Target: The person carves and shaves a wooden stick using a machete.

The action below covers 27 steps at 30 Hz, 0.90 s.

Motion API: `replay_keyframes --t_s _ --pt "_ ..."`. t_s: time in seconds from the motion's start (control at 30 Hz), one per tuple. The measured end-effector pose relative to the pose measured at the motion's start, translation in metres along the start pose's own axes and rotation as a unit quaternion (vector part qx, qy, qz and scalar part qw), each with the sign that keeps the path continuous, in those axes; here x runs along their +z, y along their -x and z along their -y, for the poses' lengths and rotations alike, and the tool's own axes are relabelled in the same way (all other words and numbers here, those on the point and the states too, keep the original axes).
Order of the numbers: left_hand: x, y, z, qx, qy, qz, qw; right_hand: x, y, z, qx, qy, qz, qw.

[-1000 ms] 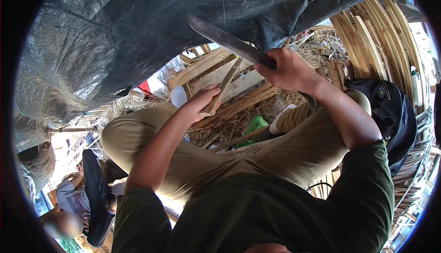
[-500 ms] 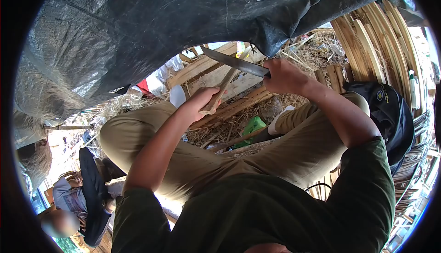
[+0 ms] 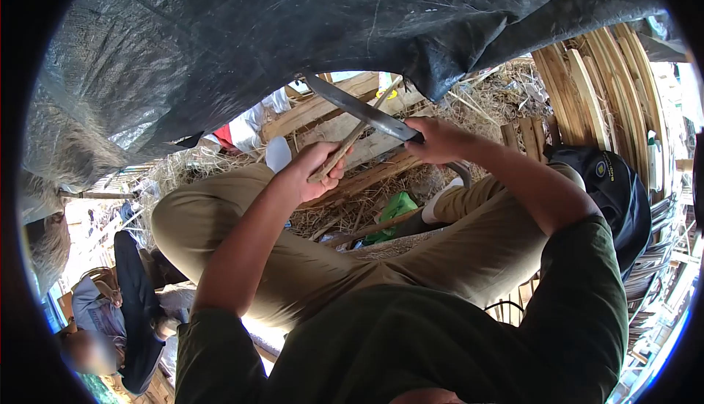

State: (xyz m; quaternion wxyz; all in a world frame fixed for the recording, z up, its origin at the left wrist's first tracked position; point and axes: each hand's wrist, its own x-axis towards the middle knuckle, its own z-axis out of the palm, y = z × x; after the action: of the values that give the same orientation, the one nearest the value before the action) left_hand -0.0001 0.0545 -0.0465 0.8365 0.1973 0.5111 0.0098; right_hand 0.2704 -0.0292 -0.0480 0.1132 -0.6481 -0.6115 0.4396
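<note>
My left hand (image 3: pixel 317 166) is closed round the lower end of a thin wooden stick (image 3: pixel 356 131), which slants up and to the right. In my right hand (image 3: pixel 438 140) is the handle of a long knife (image 3: pixel 357 106), its broad blade pointing up and to the left. The blade crosses the stick near the middle of the stick and seems to touch it. Both hands are above my crossed legs, apart from each other.
A dark tarp (image 3: pixel 220 37) hangs across the top. Split wood (image 3: pixel 576 96) is stacked at the right above a black bag (image 3: pixel 612 199). Straw, boards and a green plastic bag (image 3: pixel 394 213) lie below my hands. Another person (image 3: pixel 110 316) sits at the lower left.
My right hand has come down and left with the knife, bringing the blade across the stick. My left hand has shifted slightly left, and the stick leans more to the right.
</note>
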Motion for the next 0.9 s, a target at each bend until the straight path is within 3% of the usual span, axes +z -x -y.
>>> replay_keyframes --t_s 0.13,0.17,0.27,0.4,0.6,0.63,0.83,0.9 --pt "0.002 0.011 -0.007 -0.022 0.065 0.039 0.997 0.023 -0.004 -0.014 -0.155 0.141 -0.139 0.968" --pt "0.000 0.015 -0.008 -0.020 0.075 0.054 0.996 0.028 -0.005 -0.016 -0.209 0.182 -0.225 0.934" --pt "0.003 0.031 -0.014 -0.019 0.071 0.074 0.995 0.010 -0.013 -0.005 -0.024 0.055 -0.035 0.998" --pt "0.023 0.047 -0.012 -0.035 -0.007 0.022 0.999 0.007 -0.018 -0.007 0.110 -0.034 0.043 0.992" --pt "0.006 0.031 -0.001 -0.063 0.087 0.061 0.992 0.031 -0.018 -0.001 0.049 -0.118 -0.004 0.992" --pt "0.005 0.031 -0.001 -0.063 0.099 0.067 0.991 0.035 -0.019 -0.003 -0.034 -0.101 -0.025 0.994" --pt "0.015 0.034 0.000 -0.044 0.076 0.032 0.996 0.022 -0.026 0.002 -0.018 0.008 0.042 0.999" --pt "0.021 0.033 0.002 -0.053 0.051 -0.007 0.997 0.020 -0.024 0.009 0.088 -0.060 0.081 0.991"
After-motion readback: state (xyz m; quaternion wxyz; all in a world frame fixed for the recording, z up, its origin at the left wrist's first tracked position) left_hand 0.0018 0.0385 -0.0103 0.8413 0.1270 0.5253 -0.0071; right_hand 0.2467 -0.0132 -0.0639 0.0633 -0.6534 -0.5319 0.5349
